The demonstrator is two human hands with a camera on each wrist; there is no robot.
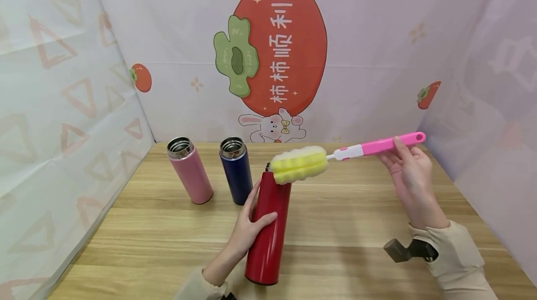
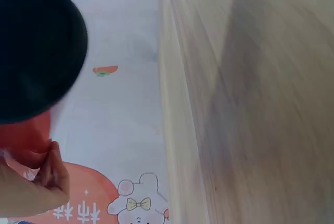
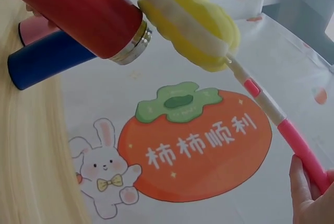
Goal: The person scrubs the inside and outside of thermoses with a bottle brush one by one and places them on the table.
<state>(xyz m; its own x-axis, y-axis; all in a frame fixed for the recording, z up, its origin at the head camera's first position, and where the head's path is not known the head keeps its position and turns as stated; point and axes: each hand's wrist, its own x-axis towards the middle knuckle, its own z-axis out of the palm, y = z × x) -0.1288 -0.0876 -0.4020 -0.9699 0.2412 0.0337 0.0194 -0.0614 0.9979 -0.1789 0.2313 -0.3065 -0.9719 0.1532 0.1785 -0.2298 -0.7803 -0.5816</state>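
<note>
My left hand grips a tall red thermos bottle, which leans slightly and is lifted so that its dark base faces the left wrist camera. In the right wrist view its steel mouth shows. My right hand pinches the pink handle of a bottle brush between thumb and fingers. The brush's yellow and white sponge head lies across in front of the red bottle's mouth in the head view; the right wrist view shows it beside the rim, outside the bottle.
A pink bottle and a dark blue bottle, both without lids, stand on the wooden table left of the red one. A printed cloth backdrop rises behind the table, with cloth walls on both sides.
</note>
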